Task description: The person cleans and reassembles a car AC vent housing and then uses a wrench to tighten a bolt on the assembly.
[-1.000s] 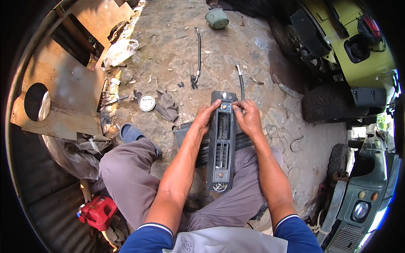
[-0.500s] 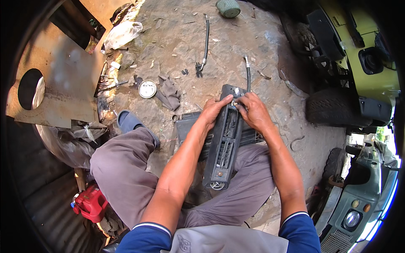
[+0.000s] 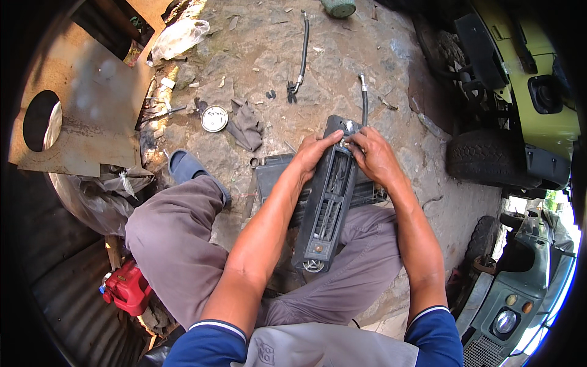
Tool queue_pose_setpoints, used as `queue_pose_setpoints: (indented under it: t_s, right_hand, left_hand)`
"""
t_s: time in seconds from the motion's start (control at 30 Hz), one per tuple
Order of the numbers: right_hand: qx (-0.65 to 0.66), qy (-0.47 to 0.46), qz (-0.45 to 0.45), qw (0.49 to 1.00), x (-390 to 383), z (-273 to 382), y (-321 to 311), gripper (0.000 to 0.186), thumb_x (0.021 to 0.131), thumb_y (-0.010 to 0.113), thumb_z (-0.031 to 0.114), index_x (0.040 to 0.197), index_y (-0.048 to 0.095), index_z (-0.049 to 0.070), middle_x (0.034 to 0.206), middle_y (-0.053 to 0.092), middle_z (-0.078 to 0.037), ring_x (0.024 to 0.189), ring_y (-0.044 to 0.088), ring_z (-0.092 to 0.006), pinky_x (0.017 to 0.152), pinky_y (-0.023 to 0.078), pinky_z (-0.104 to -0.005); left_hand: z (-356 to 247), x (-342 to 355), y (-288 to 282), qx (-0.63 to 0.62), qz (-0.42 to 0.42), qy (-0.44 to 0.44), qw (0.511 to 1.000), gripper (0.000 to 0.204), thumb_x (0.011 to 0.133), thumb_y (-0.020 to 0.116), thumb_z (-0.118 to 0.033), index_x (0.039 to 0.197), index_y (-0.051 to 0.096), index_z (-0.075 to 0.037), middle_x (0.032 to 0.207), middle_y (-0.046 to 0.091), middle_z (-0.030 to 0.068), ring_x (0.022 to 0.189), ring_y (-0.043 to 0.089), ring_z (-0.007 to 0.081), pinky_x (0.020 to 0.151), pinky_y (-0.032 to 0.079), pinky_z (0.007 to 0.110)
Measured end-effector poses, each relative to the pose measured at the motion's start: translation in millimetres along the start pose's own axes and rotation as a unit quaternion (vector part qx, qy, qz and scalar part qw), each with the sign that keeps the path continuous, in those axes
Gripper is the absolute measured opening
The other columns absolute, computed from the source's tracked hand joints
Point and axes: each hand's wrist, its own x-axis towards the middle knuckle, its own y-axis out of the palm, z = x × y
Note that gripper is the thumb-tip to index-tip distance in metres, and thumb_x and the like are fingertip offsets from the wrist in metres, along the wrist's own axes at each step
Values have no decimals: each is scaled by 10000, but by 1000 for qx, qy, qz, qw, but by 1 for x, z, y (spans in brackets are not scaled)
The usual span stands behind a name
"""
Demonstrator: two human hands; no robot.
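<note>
A long dark vent panel (image 3: 326,208), with slatted openings and a metal piece at its far end, lies slanted between my arms. My left hand (image 3: 309,153) grips its upper left side, thumb over the top. My right hand (image 3: 376,156) has its fingers bunched at a small fitting on the upper right; what exactly they pinch is too small to make out. Beneath the panel is a flat black case (image 3: 275,175), partly hidden. A black hose with a metal end (image 3: 364,101) lies just beyond my right hand.
Around me are a second hose (image 3: 303,55), a tin (image 3: 214,119), a rag (image 3: 246,129), a green container (image 3: 339,6) and a red jerrycan (image 3: 128,287). A rusty metal panel (image 3: 82,122) stands left; a yellow vehicle (image 3: 550,134) and a dark green one (image 3: 513,293) line the right.
The vent panel has tilted, its far end toward the right, and both hands moved with it, right fingers now more bunched at the fitting. The surroundings have shifted slightly in view.
</note>
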Motion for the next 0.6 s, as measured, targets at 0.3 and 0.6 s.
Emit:
queue_pose_setpoints:
  t_s: [0.3,0.6]
  right_hand:
    - [-60,-50,-5,997,3,2,-2,143,868,728,124,921,661,10,892,581,-142,910,595,-348,802,499,-449]
    - [-28,-57,-10,998,-3,-6,1,178,869,730,104,1039,701,60,902,572,-120,909,598,-329,790,496,-442]
  left_hand:
    - [0,-1,1,9,-9,-7,1000,411,893,797,-399,964,699,-6,808,732,80,644,714,162,600,598,301]
    - [-1,-1,4,11,-12,-1,1000,429,868,827,-392,973,690,0,807,726,80,647,711,161,598,593,293]
